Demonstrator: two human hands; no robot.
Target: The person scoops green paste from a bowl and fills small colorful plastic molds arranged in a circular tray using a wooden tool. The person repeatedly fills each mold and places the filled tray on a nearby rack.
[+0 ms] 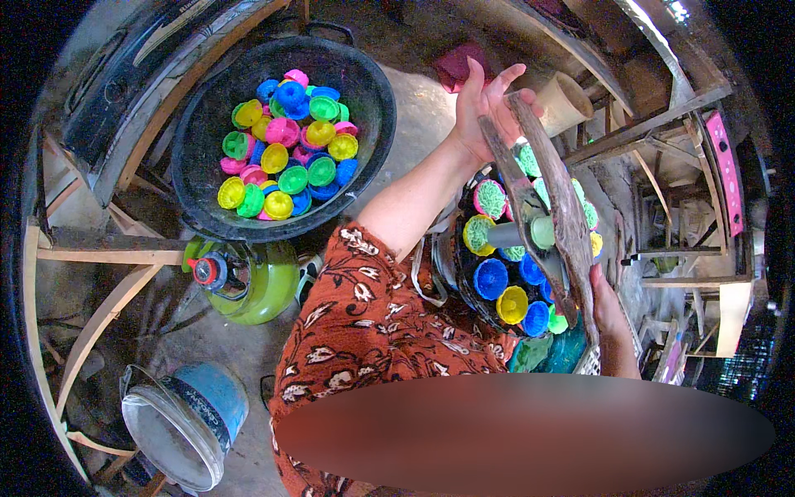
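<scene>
In front of me is a hand press of two long, weathered wooden bars (565, 203), with a grey cylinder (505, 234) and a pale green cup-like piece (542, 233) between them. My left hand (490, 109) is at its far end, palm against the wood, thumb and fingers stretched apart. At the near end my right hand (611, 311) grips the bars; its fingers are mostly hidden behind the wood. Below the press stand several small fluted cups. Some, like a pink-rimmed cup (490, 199), hold pale green strands; a blue cup (490, 279) and a yellow cup (512, 305) hold none.
At the far left a big black basin (192, 186) holds many coloured cups. A green gas cylinder (261, 286) with a red-capped regulator stands nearer me, beyond a blue-and-white bucket (217, 398). A beige container (565, 101) and wooden furniture frames (662, 124) are at the right.
</scene>
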